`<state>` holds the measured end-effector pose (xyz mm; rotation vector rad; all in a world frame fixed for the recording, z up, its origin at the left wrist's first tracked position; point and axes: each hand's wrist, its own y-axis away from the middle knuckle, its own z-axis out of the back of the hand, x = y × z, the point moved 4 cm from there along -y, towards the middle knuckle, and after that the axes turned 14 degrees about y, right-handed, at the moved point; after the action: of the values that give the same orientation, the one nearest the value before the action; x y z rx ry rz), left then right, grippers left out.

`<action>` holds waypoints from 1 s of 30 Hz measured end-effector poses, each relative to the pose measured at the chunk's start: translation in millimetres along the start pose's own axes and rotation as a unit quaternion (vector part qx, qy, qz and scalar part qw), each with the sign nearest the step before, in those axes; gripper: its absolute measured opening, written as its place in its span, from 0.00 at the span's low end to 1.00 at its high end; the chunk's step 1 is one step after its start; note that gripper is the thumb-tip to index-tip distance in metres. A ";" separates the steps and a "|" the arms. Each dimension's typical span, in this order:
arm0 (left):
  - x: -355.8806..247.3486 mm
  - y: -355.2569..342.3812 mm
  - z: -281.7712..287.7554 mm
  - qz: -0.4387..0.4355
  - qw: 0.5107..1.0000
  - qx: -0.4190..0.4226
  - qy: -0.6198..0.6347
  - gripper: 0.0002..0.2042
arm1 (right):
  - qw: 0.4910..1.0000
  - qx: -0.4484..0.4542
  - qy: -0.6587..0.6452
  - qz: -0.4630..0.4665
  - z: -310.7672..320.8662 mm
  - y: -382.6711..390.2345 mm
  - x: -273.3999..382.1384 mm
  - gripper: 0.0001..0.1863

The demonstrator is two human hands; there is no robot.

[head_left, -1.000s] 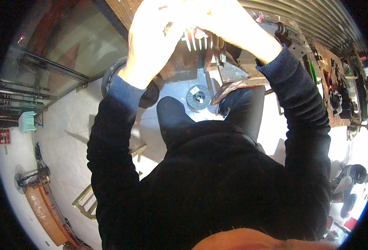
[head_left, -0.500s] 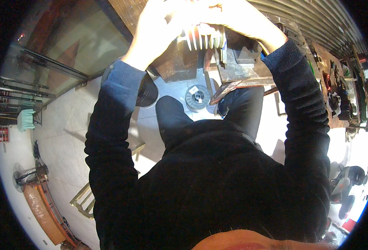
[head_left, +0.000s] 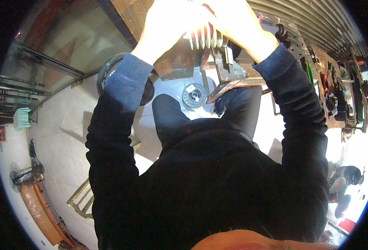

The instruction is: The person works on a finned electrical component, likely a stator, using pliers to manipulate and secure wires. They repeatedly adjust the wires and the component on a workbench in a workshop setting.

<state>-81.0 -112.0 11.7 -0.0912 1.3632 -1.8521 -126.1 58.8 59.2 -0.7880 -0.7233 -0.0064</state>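
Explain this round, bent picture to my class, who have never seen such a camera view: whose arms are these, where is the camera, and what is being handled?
The camera sits on a person's head and looks down, so you see their own dark-sleeved arms reaching up the picture. Its wide lens bends straight edges and leaves black corners. The left hand and right hand meet near the top edge, both closed around a pale metal part with thin ribs. Glare hides exactly how the fingers sit. Under the hands stands a dark metal stand. Lower, on the pale floor, lie a round grey spool and a black wheel partly behind the left sleeve. A cluttered workbench runs along the right.
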 end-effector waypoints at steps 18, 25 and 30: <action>13.1 -0.1 0.5 0.026 0.999 0.000 0.032 0.23 | 0.933 0.007 0.359 0.017 17.0 2.1 0.3 0.11; 5.2 -2.3 -2.0 0.034 0.999 -0.006 0.041 0.24 | 0.923 0.102 0.366 0.064 34.6 -5.5 2.9 0.13; 6.1 -1.0 2.3 0.043 0.998 -0.007 0.041 0.24 | 0.982 0.126 0.114 -0.088 25.6 -11.0 -13.5 0.19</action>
<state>-84.5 -117.6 11.2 0.0353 1.4144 -1.7906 -154.4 64.2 70.5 -0.4703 -0.5602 -0.1611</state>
